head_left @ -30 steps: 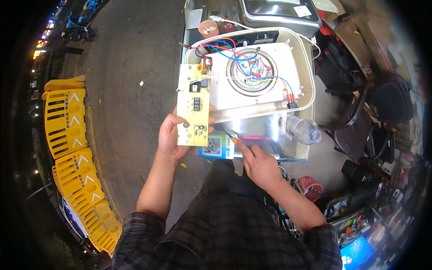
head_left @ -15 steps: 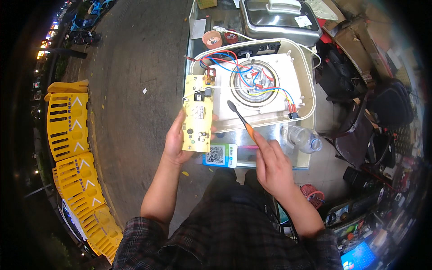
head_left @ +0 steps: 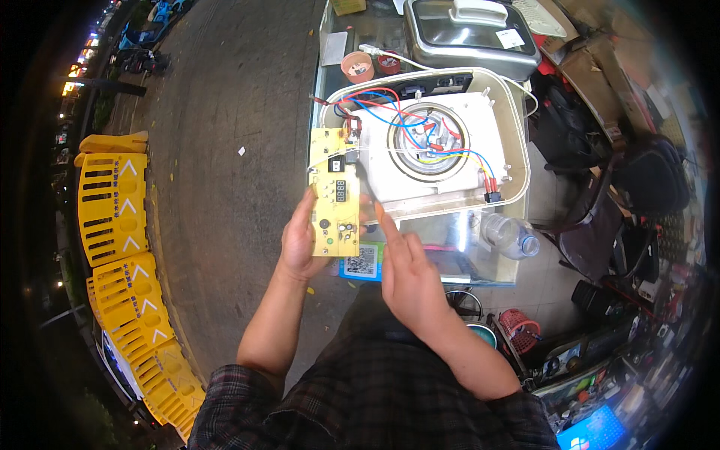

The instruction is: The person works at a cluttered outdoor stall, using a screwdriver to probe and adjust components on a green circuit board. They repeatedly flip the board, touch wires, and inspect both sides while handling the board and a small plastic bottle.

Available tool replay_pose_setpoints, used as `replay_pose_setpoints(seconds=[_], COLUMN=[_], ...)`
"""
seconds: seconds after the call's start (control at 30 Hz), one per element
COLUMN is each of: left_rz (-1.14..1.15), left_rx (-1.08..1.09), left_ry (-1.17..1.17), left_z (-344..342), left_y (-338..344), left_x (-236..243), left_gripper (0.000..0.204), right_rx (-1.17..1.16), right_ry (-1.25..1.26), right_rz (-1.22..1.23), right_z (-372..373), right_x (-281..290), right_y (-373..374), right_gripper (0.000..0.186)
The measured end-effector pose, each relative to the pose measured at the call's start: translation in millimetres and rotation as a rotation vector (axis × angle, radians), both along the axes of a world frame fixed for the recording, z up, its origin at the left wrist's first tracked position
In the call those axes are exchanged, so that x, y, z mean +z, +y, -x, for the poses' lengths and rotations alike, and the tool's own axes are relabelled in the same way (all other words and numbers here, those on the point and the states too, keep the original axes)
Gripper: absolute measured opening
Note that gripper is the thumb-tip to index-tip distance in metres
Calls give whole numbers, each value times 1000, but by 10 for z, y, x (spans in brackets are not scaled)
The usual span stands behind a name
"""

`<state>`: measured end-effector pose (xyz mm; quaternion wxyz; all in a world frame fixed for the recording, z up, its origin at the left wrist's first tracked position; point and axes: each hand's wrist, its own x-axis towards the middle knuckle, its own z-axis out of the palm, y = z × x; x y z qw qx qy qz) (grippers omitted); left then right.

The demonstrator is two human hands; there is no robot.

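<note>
My left hand (head_left: 298, 238) grips a long yellow circuit board (head_left: 330, 202) by its lower left edge, fingers behind it. The board carries a small digit display and several components; wires join its upper end to an open appliance housing (head_left: 517, 161). In my right hand (head_left: 411, 279) is a toothbrush (head_left: 373, 196) with an orange and dark handle. Its dark head reaches the board's upper right edge; whether it touches cannot be told. Inside the housing a white panel (head_left: 375, 166) surrounds a round metal part (head_left: 427, 142) with red, blue and yellow wires.
On the glass counter (head_left: 457, 259) lie a clear plastic bottle (head_left: 510, 234) and a printed code card (head_left: 362, 262). Behind the housing stand small pots (head_left: 357, 67) and a steel lidded box (head_left: 476, 41). Chairs (head_left: 589, 202) are at right, yellow barriers (head_left: 112, 202) at left.
My right hand has moved left with the toothbrush, bringing its head from over the white panel to the circuit board's right edge. The board has shifted slightly right and tilted, showing its display.
</note>
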<state>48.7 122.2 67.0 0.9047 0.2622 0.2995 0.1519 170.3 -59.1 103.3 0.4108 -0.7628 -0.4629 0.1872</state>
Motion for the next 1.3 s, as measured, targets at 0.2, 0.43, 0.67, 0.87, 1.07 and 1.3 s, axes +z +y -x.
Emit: replay_pose_setpoints(seconds=[0.2, 0.43, 0.67, 0.87, 1.07, 1.3], left_rz=[-58, -39, -38, -80, -60, -114], left_rx=[39, 51, 4, 19, 23, -27], left_ry=[23, 73, -44, 55, 22, 39], left_z=[-90, -97, -79, -105, -79, -61], left_y=[-8, 3, 89, -17, -28, -17], left_x=[-8, 8, -4, -3, -26, -14], left_gripper=[62, 63, 64, 66, 66, 67], right_rx=[-89, -38, -165, -115, -89, -78], right_ry=[44, -203, -101, 200, 97, -54], right_rz=[-43, 92, 77, -61, -50, 6], right_z=[228, -77, -253, -69, 16, -141], right_x=[-79, -198, -227, -258, -198, -211], right_y=[-6, -71, -232, 3, 84, 246], right_gripper=[69, 69, 63, 66, 75, 84])
